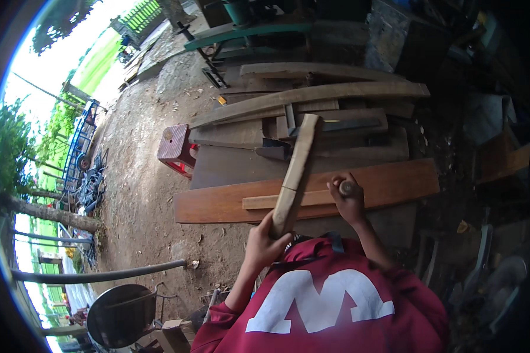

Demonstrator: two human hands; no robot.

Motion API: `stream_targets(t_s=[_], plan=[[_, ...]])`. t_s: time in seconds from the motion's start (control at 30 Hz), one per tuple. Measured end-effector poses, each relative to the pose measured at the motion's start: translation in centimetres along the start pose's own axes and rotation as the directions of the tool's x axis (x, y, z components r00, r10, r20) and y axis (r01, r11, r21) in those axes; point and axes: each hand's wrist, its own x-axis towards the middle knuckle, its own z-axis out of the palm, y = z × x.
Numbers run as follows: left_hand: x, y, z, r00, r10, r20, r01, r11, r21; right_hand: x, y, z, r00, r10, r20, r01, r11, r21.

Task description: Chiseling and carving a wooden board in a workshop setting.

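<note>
My left fingers (267,223): clasped round the lower end of one pale wooden batten (298,167), slanted, dark line across it. My right fingers (336,191): wrapped about one round-ended handle (347,187). On the surface (224,167): one reddish-brown plank (212,204), narrow wooden strip (259,203) atop it. Beyond: long curved boards (335,91). Leftward: one red stool (174,141), checked top.

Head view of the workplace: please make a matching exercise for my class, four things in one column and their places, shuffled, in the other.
Column 1
1. Wooden piece with a dark line across it
2. Reddish-brown board
3. Stool
4. Round-ended object

Column 2
A. On the ground, left of the dark work surface
B. In the right hand
C. Lying across the dark work surface
D. In the left hand

Pairs: 1-D, 2-C, 3-A, 4-B
</note>
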Motion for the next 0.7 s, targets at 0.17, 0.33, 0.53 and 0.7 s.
stream_targets(t_s=[0.17, 0.33, 0.53, 0.7], plan=[[-2.3, -3.5, -1.3, 0.996, -0.073, -0.060, 0.084, 0.973, 0.214, 1.1, 0.7, -1.8, 1.000, 0.002, 0.001, -0.002, 1.000, 0.017], [-4.8, -4.7, -1.2, 0.988, -0.157, -0.002, 0.141, 0.882, 0.449, 1.1, 1.9, -4.7, 0.997, 0.071, -0.017, -0.072, 0.997, -0.030], [-6.0, -6.4, 0.0, 0.982, -0.184, 0.034, 0.151, 0.884, 0.443, 0.0, 3.1, -7.3, 0.991, 0.120, -0.057, -0.121, 0.992, -0.018], [-5.7, -7.2, 0.8, 0.986, -0.166, 0.023, 0.140, 0.892, 0.431, -0.8, 4.9, -8.5, 0.966, 0.241, -0.092, -0.231, 0.967, 0.104]])
